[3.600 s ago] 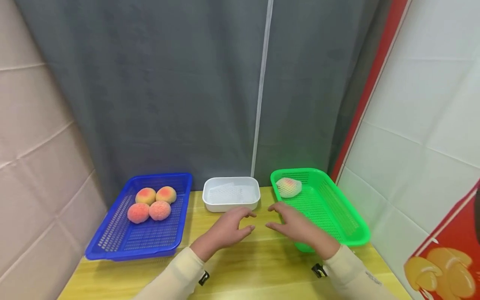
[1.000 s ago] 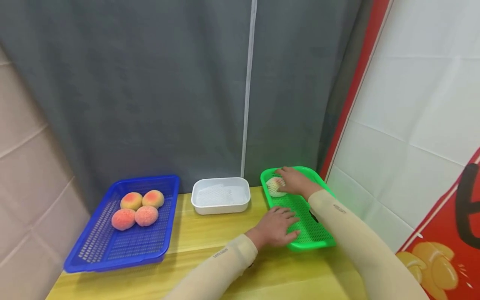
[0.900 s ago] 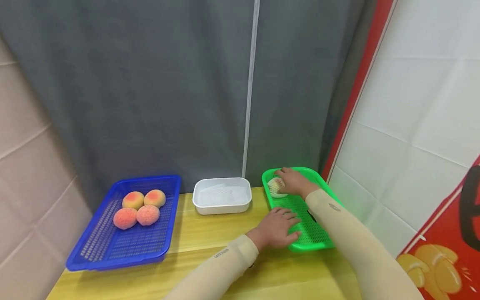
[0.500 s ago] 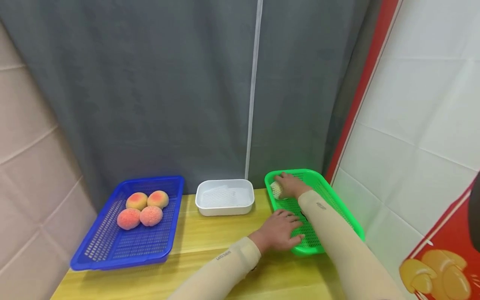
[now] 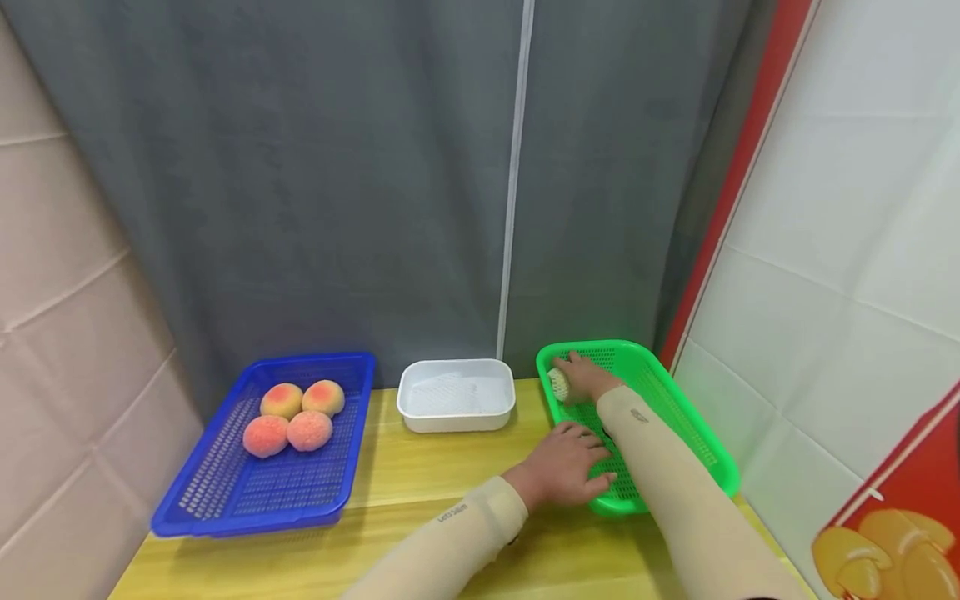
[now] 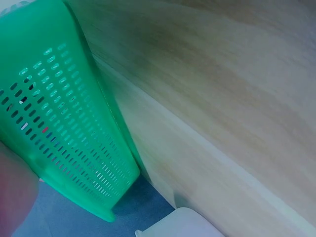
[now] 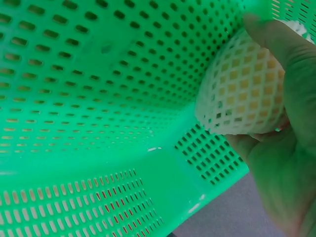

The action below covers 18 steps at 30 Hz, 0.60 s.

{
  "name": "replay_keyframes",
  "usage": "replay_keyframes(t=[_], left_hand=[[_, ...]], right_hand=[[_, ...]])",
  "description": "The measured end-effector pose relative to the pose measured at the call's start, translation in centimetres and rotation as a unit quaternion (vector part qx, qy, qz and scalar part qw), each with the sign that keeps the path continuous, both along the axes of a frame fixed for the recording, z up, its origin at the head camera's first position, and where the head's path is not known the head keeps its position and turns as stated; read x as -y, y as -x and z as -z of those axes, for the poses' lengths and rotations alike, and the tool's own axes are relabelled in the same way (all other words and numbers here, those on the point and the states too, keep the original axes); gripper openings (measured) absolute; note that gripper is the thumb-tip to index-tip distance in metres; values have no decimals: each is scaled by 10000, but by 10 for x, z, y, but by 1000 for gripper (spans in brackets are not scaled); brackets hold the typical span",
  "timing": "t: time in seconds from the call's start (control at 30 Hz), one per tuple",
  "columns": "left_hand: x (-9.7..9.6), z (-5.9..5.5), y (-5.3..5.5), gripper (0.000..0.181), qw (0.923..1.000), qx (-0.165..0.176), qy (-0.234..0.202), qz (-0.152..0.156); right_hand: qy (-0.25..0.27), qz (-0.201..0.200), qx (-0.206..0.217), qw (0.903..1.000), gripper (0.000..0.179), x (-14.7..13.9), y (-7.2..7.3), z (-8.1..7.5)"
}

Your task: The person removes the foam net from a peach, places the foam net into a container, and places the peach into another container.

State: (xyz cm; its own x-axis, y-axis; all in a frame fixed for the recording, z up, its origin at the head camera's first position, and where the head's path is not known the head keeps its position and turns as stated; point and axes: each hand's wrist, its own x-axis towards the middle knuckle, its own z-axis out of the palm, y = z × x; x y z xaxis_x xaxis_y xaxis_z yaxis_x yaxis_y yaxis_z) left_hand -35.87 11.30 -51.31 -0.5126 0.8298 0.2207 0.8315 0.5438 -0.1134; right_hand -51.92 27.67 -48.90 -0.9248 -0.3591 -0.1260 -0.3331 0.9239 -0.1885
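Note:
In the head view, a peach (image 5: 558, 385) in a white foam net sits at the far left corner of the green basket (image 5: 716, 467). My right hand (image 5: 587, 380) grips this peach; the right wrist view shows the thumb and fingers curled round the netted peach (image 7: 242, 91). My left hand (image 5: 564, 468) lies at the left rim of the same basket, fingers spread and fairly straight over the edge. In the left wrist view only a blurred part of the left hand (image 6: 15, 190) shows, beside the green basket (image 6: 44, 29).
A blue basket (image 5: 352, 442) on the left holds several bare peaches (image 5: 309, 431). Between the baskets stands a white tray (image 5: 456, 423) with foam netting (image 5: 450, 390) in it. Everything is on a wooden table (image 5: 420, 479) before a grey curtain (image 5: 337, 208).
From apart over the table, both hands have moved right to the green basket. My right hand has closed round the netted peach, while the left has come to the rim.

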Motion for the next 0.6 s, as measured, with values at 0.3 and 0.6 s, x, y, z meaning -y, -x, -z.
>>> replay_keyframes(t=[0.3,0.6], left_hand=[[1,-1,0,54,10000,-53,29,-9],[-3,0,-2,52,10000,-85,5,-19]], right_hand=[[1,110,154,9998,102,0,5,6],[-32,137,60,9999,100,-2,4,8]])
